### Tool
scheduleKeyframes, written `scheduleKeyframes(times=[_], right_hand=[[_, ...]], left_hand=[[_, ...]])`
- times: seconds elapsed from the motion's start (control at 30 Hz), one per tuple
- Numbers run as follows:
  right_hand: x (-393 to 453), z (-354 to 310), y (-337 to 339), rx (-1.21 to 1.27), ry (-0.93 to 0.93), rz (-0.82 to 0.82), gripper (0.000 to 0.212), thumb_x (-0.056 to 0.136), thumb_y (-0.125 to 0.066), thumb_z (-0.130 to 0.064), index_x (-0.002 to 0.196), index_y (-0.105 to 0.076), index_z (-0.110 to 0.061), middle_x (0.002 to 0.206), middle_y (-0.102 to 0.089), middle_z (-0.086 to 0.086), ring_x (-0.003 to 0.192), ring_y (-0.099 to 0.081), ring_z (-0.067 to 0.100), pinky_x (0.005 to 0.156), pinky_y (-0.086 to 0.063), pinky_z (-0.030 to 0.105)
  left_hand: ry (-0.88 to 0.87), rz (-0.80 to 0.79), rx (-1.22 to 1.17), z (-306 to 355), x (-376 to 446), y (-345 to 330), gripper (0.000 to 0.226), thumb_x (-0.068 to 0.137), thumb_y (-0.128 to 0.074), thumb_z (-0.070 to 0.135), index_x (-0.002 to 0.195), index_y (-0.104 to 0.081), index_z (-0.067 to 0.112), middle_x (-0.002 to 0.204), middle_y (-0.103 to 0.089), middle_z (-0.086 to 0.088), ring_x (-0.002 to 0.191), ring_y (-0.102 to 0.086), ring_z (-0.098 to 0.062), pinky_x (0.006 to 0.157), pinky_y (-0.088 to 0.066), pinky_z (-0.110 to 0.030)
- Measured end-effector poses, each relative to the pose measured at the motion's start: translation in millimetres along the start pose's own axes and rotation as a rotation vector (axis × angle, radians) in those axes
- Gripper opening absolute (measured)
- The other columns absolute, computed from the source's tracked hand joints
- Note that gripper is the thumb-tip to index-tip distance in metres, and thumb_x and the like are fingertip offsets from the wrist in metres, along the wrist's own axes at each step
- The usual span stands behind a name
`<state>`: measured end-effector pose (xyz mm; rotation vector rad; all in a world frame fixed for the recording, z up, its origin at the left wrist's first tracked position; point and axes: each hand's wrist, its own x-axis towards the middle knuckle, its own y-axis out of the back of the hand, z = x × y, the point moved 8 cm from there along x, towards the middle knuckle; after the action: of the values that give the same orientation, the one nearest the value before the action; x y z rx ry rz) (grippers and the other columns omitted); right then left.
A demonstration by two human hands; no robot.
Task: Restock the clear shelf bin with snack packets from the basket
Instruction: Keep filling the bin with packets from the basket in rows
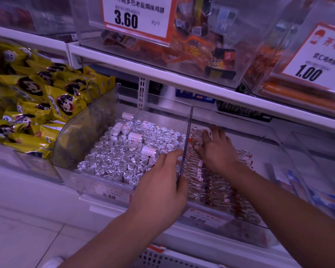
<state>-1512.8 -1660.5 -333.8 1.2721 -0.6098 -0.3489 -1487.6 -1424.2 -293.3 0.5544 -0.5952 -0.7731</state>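
The clear shelf bin sits on the lower shelf and holds rows of small red-and-white snack packets. My right hand lies palm down on the packets at the back of the bin, fingers spread and pressing on them. My left hand is at the bin's left wall and pinches it, with the fingers on the left side and the thumb on the right. A white perforated basket shows at the bottom edge, its contents hidden.
A neighbouring clear bin to the left is packed with silver foil rolls. Yellow snack bags pile up further left. The shelf above carries clear bins with price cards 3.60 and 1.00.
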Motion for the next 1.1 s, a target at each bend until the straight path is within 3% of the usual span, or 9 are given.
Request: scheduleKeyframes(times=[0.13, 0.33, 0.5, 0.63, 0.73, 0.87, 0.97, 1.03, 1.1], right_hand=[[-5, 0, -13, 0.127, 0.087, -0.028, 0.069, 0.103, -0.023, -0.047, 0.156, -0.001, -0.01, 0.164, -0.009, 0.013, 0.152, -0.004, 0.028, 0.122, -0.012, 0.044], [-4, 3, 2, 0.218, 0.067, 0.057, 0.069, 0.099, -0.044, -0.04, 0.154, -0.02, -0.007, 0.16, -0.024, 0.016, 0.15, -0.015, 0.032, 0.121, -0.019, 0.05], [-24, 6, 49, 0.393, 0.029, 0.119, 0.066, 0.095, -0.057, -0.027, 0.152, -0.03, -0.007, 0.157, -0.03, 0.017, 0.146, -0.027, 0.031, 0.119, -0.024, 0.038], [-111, 18, 114, 0.879, -0.088, 0.443, 0.037, 0.089, -0.054, -0.01, 0.124, -0.062, -0.016, 0.119, -0.064, 0.007, 0.11, -0.061, 0.015, 0.098, -0.047, 0.027], [-212, -17, 115, 0.987, 0.031, 0.546, 0.026, 0.09, -0.049, -0.007, 0.103, -0.066, -0.022, 0.094, -0.064, -0.008, 0.09, -0.062, 0.01, 0.082, -0.045, 0.02], [-316, -99, -26, 0.913, 0.081, -0.261, 0.023, 0.091, -0.054, -0.013, 0.108, -0.068, -0.02, 0.09, -0.063, -0.008, 0.078, -0.061, 0.009, 0.075, -0.046, 0.023], [-405, -115, -160, 0.673, -0.076, -1.055, 0.031, 0.1, -0.051, -0.022, 0.126, -0.061, -0.01, 0.118, -0.067, 0.013, 0.108, -0.063, 0.025, 0.086, -0.042, 0.024], [-435, -115, -205, 0.624, -0.125, -1.239, 0.038, 0.104, -0.044, -0.025, 0.132, -0.053, -0.001, 0.133, -0.058, 0.019, 0.121, -0.055, 0.029, 0.091, -0.036, 0.015], [-433, -117, -236, 0.619, -0.212, -1.199, 0.054, 0.101, -0.05, -0.029, 0.146, -0.035, -0.002, 0.141, -0.051, 0.017, 0.128, -0.051, 0.03, 0.097, -0.037, 0.015]], left_hand=[[0.002, -0.011, -0.006, -1, 0, 0, 0.051, 0.094, -0.052, 0.029, 0.141, -0.034, 0.037, 0.132, -0.051, 0.01, 0.104, -0.064, -0.02, 0.087, -0.051, -0.04], [-0.008, -0.031, -0.015, -1, 0, -1, 0.051, 0.093, -0.052, 0.028, 0.141, -0.034, 0.037, 0.133, -0.052, 0.008, 0.105, -0.064, -0.021, 0.088, -0.051, -0.041], [-0.029, -0.036, -0.032, 0, -3, 2, 0.053, 0.095, -0.053, 0.032, 0.144, -0.033, 0.034, 0.134, -0.051, 0.007, 0.109, -0.062, -0.019, 0.088, -0.051, -0.038], [-0.289, 0.129, 0.229, 26, -28, 21, 0.05, 0.094, -0.053, 0.026, 0.142, -0.045, 0.014, 0.133, -0.053, -0.006, 0.115, -0.054, -0.026, 0.094, -0.042, -0.037], [-0.571, 0.182, 0.325, 28, -69, 16, 0.039, 0.09, -0.054, 0.016, 0.128, -0.059, 0.006, 0.129, -0.057, -0.013, 0.123, -0.051, -0.033, 0.104, -0.039, -0.046], [-0.555, -0.251, 0.391, -30, -140, -46, 0.031, 0.09, -0.05, 0.021, 0.118, -0.062, 0.015, 0.12, -0.061, -0.005, 0.108, -0.058, -0.031, 0.096, -0.042, -0.043], [-0.281, -0.78, 0.682, -123, -205, -106, 0.038, 0.097, -0.037, 0.037, 0.13, -0.051, 0.022, 0.131, -0.054, -0.006, 0.113, -0.055, -0.03, 0.097, -0.039, -0.041], [-0.166, -1.022, 0.75, -173, -246, -131, 0.055, 0.1, -0.039, 0.039, 0.15, -0.029, 0.018, 0.151, -0.038, -0.012, 0.118, -0.054, -0.035, 0.094, -0.043, -0.043], [-0.036, -1.121, 0.717, -203, -269, -150, 0.071, 0.1, -0.043, 0.038, 0.157, -0.009, 0.014, 0.157, -0.03, -0.015, 0.121, -0.053, -0.038, 0.091, -0.046, -0.045]])
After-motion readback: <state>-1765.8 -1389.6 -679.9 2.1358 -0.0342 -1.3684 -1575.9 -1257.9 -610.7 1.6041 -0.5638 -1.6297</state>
